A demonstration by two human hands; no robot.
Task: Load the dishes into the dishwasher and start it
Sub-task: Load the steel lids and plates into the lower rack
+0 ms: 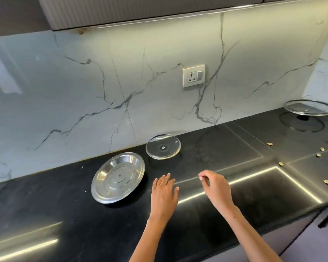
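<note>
Black countertop (64,214), silver plate (117,177), grey-veined white backsplash (83,82)
</note>
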